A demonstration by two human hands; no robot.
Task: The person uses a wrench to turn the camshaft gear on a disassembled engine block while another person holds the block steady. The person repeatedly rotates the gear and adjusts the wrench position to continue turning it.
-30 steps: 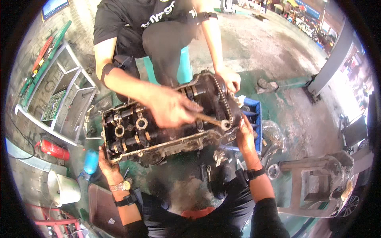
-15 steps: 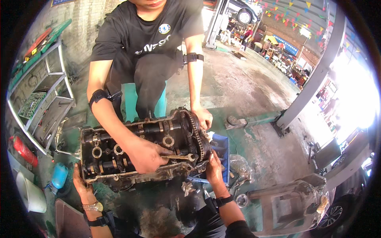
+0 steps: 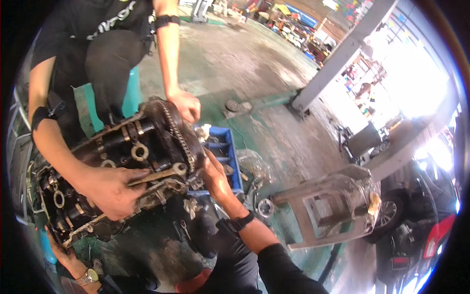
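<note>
A greasy engine cylinder head (image 3: 115, 147), with camshafts exposed and a timing chain (image 3: 176, 130) at its right end, lies tilted in front of me. My left hand (image 3: 62, 252) grips its near left corner, fingers partly hidden. At the chain end, my right hand (image 3: 215, 176) is pressed round the side, its fingertips partly out of sight. A co-worker opposite reaches over it with one hand (image 3: 110, 188) round a combination wrench (image 3: 159, 175), whose ring end sits near the chain. That person's other hand (image 3: 185, 105) rests at the far chain-side corner.
Beyond my right hand stands a blue divided parts bin (image 3: 237, 169). On the floor to the right lie a metal ring (image 3: 265, 208) and a large grey panel (image 3: 306, 220). A post (image 3: 338, 63) and a dark car (image 3: 411, 230) stand farther right. The co-worker sits on a green stool (image 3: 93, 105).
My view has swung to the right, so the engine part appears farther left and more slanted. Both my hands still hold its ends, and the co-worker still holds the wrench.
</note>
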